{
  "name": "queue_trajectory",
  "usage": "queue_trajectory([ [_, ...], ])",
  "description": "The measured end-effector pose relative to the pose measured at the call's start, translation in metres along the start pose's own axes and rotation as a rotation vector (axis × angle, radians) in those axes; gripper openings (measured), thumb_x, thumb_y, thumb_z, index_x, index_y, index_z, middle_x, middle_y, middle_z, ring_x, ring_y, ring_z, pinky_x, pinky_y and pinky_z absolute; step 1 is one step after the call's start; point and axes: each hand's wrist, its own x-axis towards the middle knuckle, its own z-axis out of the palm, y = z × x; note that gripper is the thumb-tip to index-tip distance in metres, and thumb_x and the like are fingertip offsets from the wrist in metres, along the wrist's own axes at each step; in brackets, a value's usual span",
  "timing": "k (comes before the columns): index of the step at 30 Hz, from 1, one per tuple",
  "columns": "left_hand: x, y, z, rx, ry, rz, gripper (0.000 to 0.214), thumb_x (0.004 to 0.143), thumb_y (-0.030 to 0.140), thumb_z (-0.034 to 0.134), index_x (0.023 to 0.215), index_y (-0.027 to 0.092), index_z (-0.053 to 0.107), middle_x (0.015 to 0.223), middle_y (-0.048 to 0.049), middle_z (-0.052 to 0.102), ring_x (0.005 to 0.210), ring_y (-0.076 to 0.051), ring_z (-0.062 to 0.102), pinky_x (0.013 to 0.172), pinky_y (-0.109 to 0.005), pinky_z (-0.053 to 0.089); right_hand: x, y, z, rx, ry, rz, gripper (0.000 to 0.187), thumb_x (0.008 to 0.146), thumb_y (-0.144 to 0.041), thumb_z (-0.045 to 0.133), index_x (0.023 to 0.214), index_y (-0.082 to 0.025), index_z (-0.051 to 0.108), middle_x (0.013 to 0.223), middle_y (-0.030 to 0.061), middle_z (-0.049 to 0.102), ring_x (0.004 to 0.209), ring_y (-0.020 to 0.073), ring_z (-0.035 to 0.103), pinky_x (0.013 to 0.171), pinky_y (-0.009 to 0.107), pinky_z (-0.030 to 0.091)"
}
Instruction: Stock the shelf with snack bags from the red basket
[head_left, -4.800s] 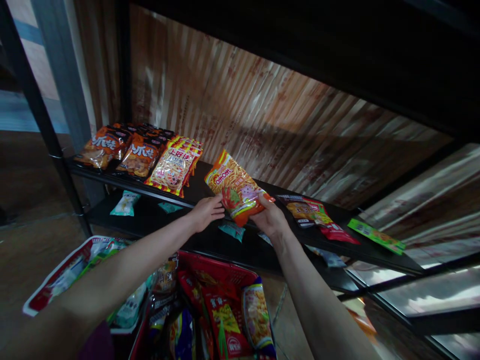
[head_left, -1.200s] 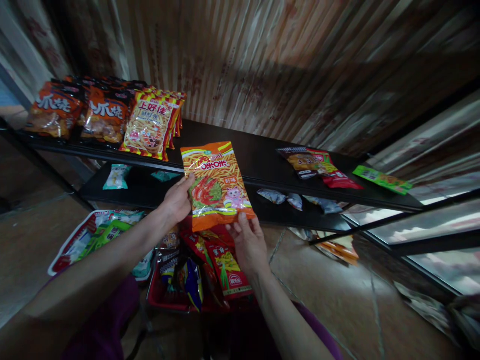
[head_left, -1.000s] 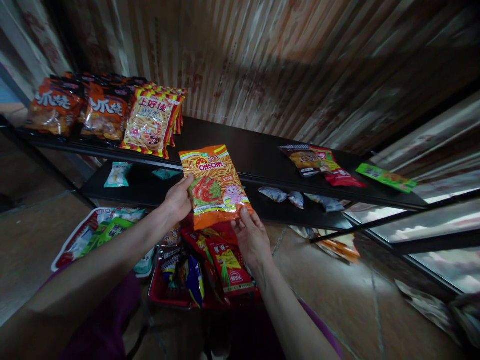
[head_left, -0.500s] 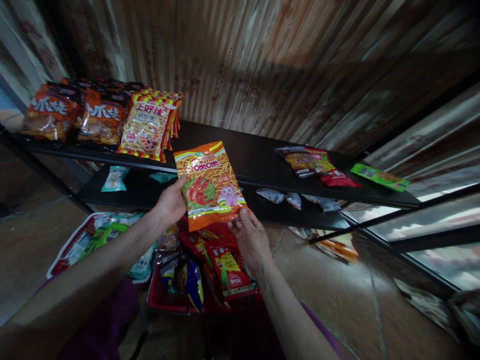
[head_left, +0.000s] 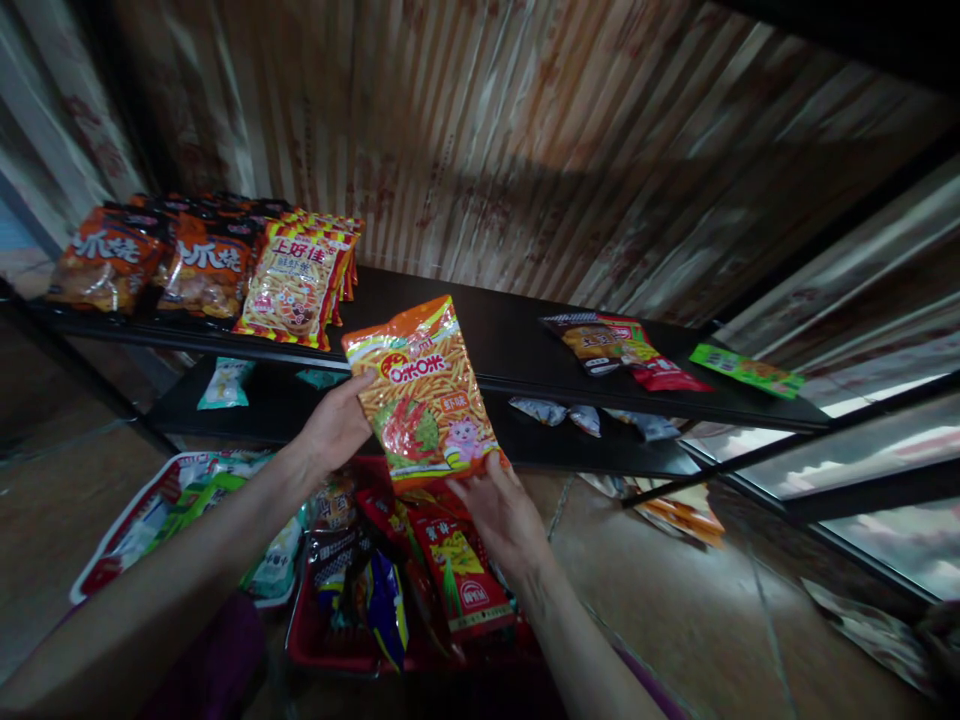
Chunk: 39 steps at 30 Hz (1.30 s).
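Both hands hold an orange snack bag (head_left: 424,395) printed with yellow sticks, upright in front of the black upper shelf (head_left: 517,345). My left hand (head_left: 334,425) grips its left edge, thumb on the front. My right hand (head_left: 499,505) pinches its lower right corner from below. The bag's top reaches over the shelf's front edge. Below the hands, a red basket (head_left: 315,630) holds several snack packets.
Orange-brown bags (head_left: 112,260) and striped yellow bags (head_left: 292,285) are stacked at the shelf's left. Flat packets (head_left: 619,350) and a green one (head_left: 746,370) lie at its right. Small wrapped packets (head_left: 225,385) sit on the lower shelf. A red-rimmed tray (head_left: 172,510) stands left.
The orange bag stays in both hands; since a second ago it has tilted upright and risen slightly toward the upper shelf. Earlier it was held higher, above the shelf.
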Motion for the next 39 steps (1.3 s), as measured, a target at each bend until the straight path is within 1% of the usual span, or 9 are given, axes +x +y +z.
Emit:
queue_trajectory([
  [3,0.001,0.006,-0.001,0.021,0.018,0.014,0.017,0.080,0.016,0.058,0.093,0.010,0.068,0.091,-0.0098,0.073,0.081,-0.020,0.069,0.081,-0.035,0.055,0.004,-0.005,-0.007,0.040,-0.043,0.053,0.033,0.062,-0.034,0.082,0.090,-0.024,0.068,0.106,0.0012,0.072,0.098,0.0194,0.065,0.082,0.035,0.056],
  [6,0.003,0.011,-0.007,0.124,0.022,0.050,0.018,0.075,0.013,0.065,0.092,0.009,0.069,0.090,-0.0097,0.073,0.079,-0.019,0.069,0.078,-0.032,0.055,0.011,-0.009,-0.018,0.065,-0.006,0.054,0.028,0.065,-0.029,0.080,0.088,-0.024,0.067,0.099,0.0003,0.073,0.090,0.0175,0.068,0.080,0.032,0.057],
  [10,0.005,0.026,-0.017,0.245,-0.051,0.095,0.020,0.070,0.014,0.069,0.090,0.010,0.071,0.089,-0.0087,0.073,0.077,-0.017,0.068,0.074,-0.025,0.054,0.015,-0.015,-0.030,0.028,0.031,0.050,0.020,0.066,-0.024,0.079,0.081,-0.023,0.066,0.088,-0.0017,0.075,0.080,0.0161,0.070,0.074,0.030,0.059],
  [14,0.002,0.042,-0.024,0.338,-0.171,0.021,0.029,0.071,0.016,0.069,0.100,0.011,0.070,0.096,-0.0109,0.072,0.083,-0.018,0.069,0.075,-0.025,0.054,0.015,-0.021,-0.031,-0.033,0.041,0.062,0.026,0.061,-0.024,0.083,0.082,-0.020,0.067,0.084,0.0000,0.075,0.074,0.0162,0.070,0.072,0.029,0.059],
  [17,0.000,0.041,-0.025,0.411,-0.219,-0.070,0.034,0.071,0.015,0.070,0.105,0.013,0.067,0.094,-0.0107,0.072,0.081,-0.019,0.069,0.076,-0.029,0.055,0.013,-0.022,-0.031,-0.096,0.037,0.057,0.031,0.056,-0.027,0.085,0.081,-0.018,0.069,0.081,0.0016,0.075,0.070,0.0164,0.070,0.072,0.029,0.058],
  [20,0.003,0.031,-0.026,0.488,-0.166,-0.128,0.025,0.071,0.018,0.071,0.095,0.014,0.069,0.083,-0.0090,0.073,0.069,-0.020,0.069,0.069,-0.033,0.056,0.013,-0.020,-0.031,-0.141,0.043,0.061,0.031,0.056,-0.029,0.086,0.079,-0.018,0.069,0.077,0.0008,0.075,0.065,0.0166,0.070,0.070,0.030,0.058],
  [26,0.007,0.020,-0.025,0.522,-0.030,-0.014,0.016,0.071,0.020,0.070,0.086,0.016,0.068,0.073,-0.0051,0.072,0.058,-0.019,0.067,0.058,-0.031,0.055,0.014,-0.020,-0.035,-0.098,0.066,0.017,0.028,0.059,-0.028,0.083,0.082,-0.018,0.069,0.080,0.0011,0.075,0.068,0.0150,0.070,0.068,0.024,0.057],
  [32,0.007,0.020,-0.024,0.491,-0.013,-0.072,0.012,0.072,0.017,0.066,0.084,0.015,0.067,0.070,-0.0056,0.071,0.058,-0.020,0.068,0.058,-0.032,0.056,0.016,-0.020,-0.037,-0.077,0.066,0.020,0.026,0.063,-0.028,0.081,0.082,-0.017,0.068,0.077,0.0005,0.075,0.065,0.0148,0.069,0.063,0.024,0.056],
  [39,0.005,0.018,-0.025,0.430,-0.013,-0.112,0.013,0.075,0.016,0.064,0.088,0.013,0.066,0.075,-0.0086,0.072,0.061,-0.021,0.069,0.062,-0.033,0.057,0.015,-0.016,-0.036,-0.087,0.067,0.062,0.028,0.063,-0.031,0.081,0.085,-0.018,0.068,0.080,0.0010,0.076,0.066,0.0158,0.070,0.065,0.025,0.057],
])
